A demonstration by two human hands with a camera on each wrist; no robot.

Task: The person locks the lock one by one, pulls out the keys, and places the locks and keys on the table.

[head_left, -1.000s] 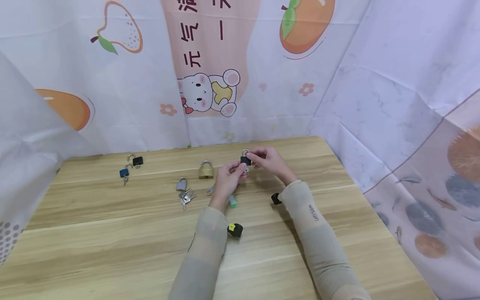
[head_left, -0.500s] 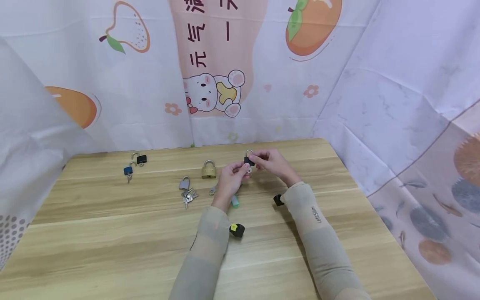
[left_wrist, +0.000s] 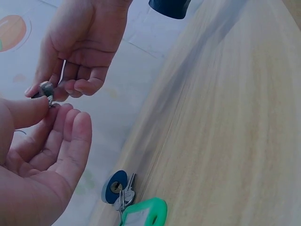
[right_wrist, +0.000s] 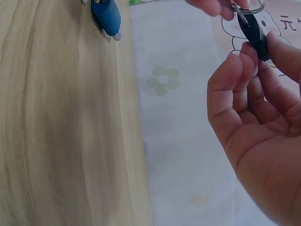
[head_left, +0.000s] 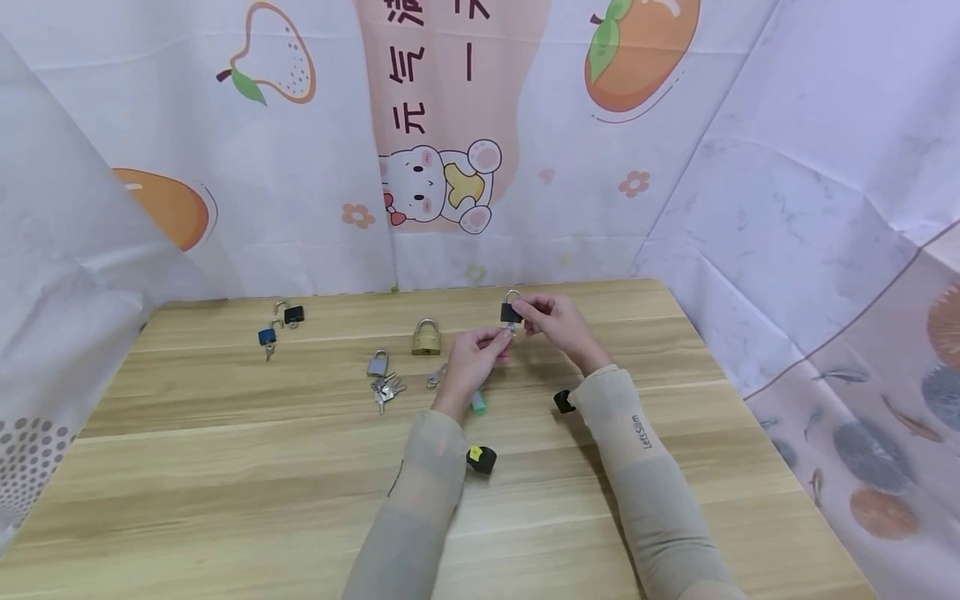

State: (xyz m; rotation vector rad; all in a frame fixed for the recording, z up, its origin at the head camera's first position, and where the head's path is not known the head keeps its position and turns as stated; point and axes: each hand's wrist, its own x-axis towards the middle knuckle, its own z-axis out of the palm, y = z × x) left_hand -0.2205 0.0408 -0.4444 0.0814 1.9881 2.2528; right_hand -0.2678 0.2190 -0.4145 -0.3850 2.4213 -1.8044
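In the head view a small black padlock (head_left: 511, 312) with a silver shackle pointing up is held above the back of the table. My right hand (head_left: 558, 327) pinches its body between thumb and fingers. Just below, my left hand (head_left: 474, 360) pinches a small key (head_left: 512, 328) at the padlock's underside. The left wrist view has the left hand (left_wrist: 44, 160) with thumb and forefinger on the key, its other fingers loosely bent. In the right wrist view the right hand (right_wrist: 263, 108) grips the dark padlock (right_wrist: 254, 35); how deep the key sits is hidden.
Near my left wrist lie a blue-bodied padlock (left_wrist: 115, 187) and keys with a green tag (left_wrist: 153, 213). Leftward stand a brass padlock (head_left: 426, 340), a grey padlock (head_left: 378, 364) with keys (head_left: 387, 390), and open blue (head_left: 267, 336) and black (head_left: 294, 314) padlocks. Black locks (head_left: 481, 459) lie near the forearms.
The head view has turned slightly left, so everything appears shifted right. Both hands have raised the black padlock a little, still holding it and its key.
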